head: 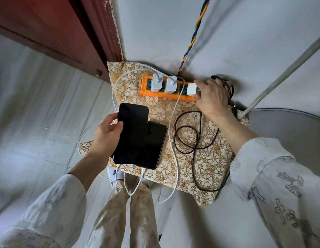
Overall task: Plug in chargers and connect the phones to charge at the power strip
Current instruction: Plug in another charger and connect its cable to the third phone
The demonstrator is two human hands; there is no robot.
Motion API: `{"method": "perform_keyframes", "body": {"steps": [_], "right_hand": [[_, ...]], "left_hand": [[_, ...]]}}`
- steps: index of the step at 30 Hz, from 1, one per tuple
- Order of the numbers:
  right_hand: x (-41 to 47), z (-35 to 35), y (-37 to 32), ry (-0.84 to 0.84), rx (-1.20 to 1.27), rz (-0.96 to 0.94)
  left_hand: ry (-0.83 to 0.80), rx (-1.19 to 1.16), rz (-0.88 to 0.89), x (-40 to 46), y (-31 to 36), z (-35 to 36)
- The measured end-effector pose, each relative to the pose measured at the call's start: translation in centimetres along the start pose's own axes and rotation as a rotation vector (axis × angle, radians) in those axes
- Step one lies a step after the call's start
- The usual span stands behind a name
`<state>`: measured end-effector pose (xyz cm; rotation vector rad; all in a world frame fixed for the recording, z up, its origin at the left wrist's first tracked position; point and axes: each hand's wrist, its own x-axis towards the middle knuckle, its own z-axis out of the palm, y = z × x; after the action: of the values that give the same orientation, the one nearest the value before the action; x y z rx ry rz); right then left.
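An orange plastic power strip [167,90] lies at the far edge of a small table draped in a tan cloth with a floral pattern [205,169], close against the pale wall. Two white charger blocks [156,82] stand plugged in side by side at its left end, each trailing a thin white cable [175,140] that loops off the near table edge. The right hand [212,97] pinches a third white cube charger [191,89] at the strip's right end; whether its pins are fully seated cannot be told. A dark braided cable [196,140] runs from under that hand, coils across the cloth and drops over the front.

The left hand [106,135] grips a black phone with a dark screen [131,133], tilted over a second black phone [155,145] lying flat on the cloth; both have white cables in their near ends.

A twisted blue-and-yellow cord [195,36] climbs the wall behind the strip. A pale pole [284,68] leans in at right, and a reddish-brown wooden door [53,29] stands at left.
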<state>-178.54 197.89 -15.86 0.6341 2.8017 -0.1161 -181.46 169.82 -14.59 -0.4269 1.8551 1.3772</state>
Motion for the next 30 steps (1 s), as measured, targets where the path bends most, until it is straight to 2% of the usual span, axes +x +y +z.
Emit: {"method": "perform_keyframes", "body": {"steps": [6,9,11,14,16,18,23,25,27,30], "right_hand": [[0.5,-0.3,-0.6,-0.023,-0.019,-0.033],[0.5,-0.5,-0.3,0.053,0.007,0.102],[0.4,-1.0,-0.1,0.114,0.129,0.166],[0.3,-1.7,-1.0,0.094,0.238,0.034],[0.3,-1.6,-1.6,0.036,0.125,-0.082],[0.3,-1.3,-1.6,0.001,-0.033,-0.104],[-0.4,-1.5,0.5,-0.181,-0.418,0.187],[-0.8,-1.9,1.2,-0.239,-0.499,0.254],[-1.0,-1.7,1.7,-0.189,-0.4,0.256],[-1.3,-1.5,0.9,0.007,-0.126,0.142]], "left_hand": [[-0.012,0.004,-0.002,0.2,0.0,-0.5],[0.0,0.014,-0.006,0.1,-0.2,-0.9],[0.015,0.016,-0.012,0.1,-0.4,-1.2],[0.027,0.003,-0.007,0.1,-0.5,-1.3],[0.023,-0.004,-0.012,0.1,-0.6,-1.2],[0.016,-0.006,-0.016,0.0,-0.7,-1.3],[0.029,0.001,-0.021,-0.2,-0.4,-1.6],[0.031,0.001,-0.024,-0.2,-0.3,-1.6],[0.022,0.003,-0.023,-0.4,-0.3,-1.5],[0.009,0.006,-0.021,-0.4,-0.4,-1.3]]}}
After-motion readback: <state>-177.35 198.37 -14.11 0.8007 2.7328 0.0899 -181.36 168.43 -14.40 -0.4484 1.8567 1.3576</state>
